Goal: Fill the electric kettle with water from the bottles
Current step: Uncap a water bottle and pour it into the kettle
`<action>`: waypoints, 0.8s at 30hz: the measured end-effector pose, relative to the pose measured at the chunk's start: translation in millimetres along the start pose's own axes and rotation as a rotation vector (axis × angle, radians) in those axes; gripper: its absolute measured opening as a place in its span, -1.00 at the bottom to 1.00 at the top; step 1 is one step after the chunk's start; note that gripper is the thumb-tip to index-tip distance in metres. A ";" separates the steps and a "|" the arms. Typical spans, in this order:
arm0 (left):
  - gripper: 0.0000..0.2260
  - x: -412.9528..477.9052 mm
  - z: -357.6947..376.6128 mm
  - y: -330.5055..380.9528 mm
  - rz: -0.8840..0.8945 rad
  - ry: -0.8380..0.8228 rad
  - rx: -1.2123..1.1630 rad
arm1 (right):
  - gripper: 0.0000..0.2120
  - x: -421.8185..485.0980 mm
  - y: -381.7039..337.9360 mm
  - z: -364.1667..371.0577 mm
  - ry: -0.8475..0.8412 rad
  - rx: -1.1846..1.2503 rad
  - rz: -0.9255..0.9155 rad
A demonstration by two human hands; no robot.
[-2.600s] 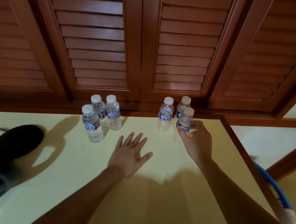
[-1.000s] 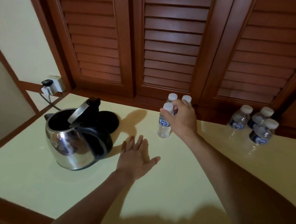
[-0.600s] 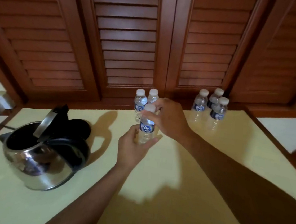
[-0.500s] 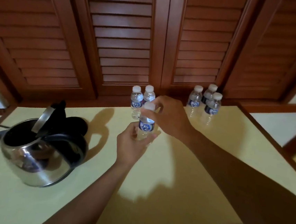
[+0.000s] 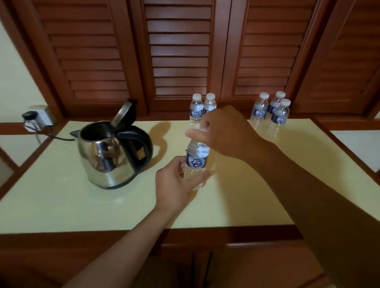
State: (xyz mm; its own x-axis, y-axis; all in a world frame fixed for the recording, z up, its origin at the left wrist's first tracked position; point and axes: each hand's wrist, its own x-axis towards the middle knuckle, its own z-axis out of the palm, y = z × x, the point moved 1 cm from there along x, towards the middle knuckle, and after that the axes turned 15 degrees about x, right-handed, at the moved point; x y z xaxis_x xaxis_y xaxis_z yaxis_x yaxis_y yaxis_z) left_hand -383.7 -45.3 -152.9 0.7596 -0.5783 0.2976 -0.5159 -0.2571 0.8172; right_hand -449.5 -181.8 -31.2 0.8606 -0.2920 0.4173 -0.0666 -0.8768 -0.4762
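Note:
A small clear water bottle (image 5: 196, 159) with a blue label is held upright above the pale yellow counter (image 5: 63, 192). My left hand (image 5: 176, 184) grips its lower body. My right hand (image 5: 225, 133) is wrapped over the cap, which is hidden under the fingers. To the left stands the steel electric kettle (image 5: 109, 154) with a black handle, its lid (image 5: 123, 113) tipped up and the mouth uncovered.
Two capped bottles (image 5: 197, 109) stand at the back centre, and three more bottles (image 5: 270, 114) at the back right. A plug and cord sit in a wall socket (image 5: 36, 117) left of the kettle. Louvred wooden doors (image 5: 177, 45) rise behind the counter; cabinet doors lie below its front edge.
My right hand picked a bottle from the left group and drew it toward me. My left hand rose from the counter and closed on its body. The view has pulled back and down.

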 end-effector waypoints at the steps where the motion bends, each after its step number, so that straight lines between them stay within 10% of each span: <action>1: -0.66 -6.5 -9.6 -2.0 0.009 -0.007 0.019 | -0.48 -2.4 -9.5 1.4 -0.028 0.007 -0.003; 7: -0.63 -33.3 -68.7 -16.3 -0.018 -0.017 0.037 | -0.91 -11.8 -71.1 4.1 -0.259 0.122 -0.097; 15: -0.60 -37.3 -137.8 -54.9 -0.020 0.038 0.029 | -0.51 5.6 -150.8 44.1 -0.140 -0.008 -0.003; 24: -0.63 -13.4 -217.5 -120.6 -0.005 -0.067 0.128 | -0.79 54.6 -211.8 116.3 -0.277 0.019 -0.021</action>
State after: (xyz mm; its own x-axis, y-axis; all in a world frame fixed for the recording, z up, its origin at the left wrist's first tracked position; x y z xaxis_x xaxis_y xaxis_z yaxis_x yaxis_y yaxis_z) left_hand -245.6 161.8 -148.1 0.7362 -0.6262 0.2567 -0.5620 -0.3543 0.7475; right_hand -329.7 32.5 2.4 0.9670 -0.1562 0.2011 -0.0403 -0.8736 -0.4850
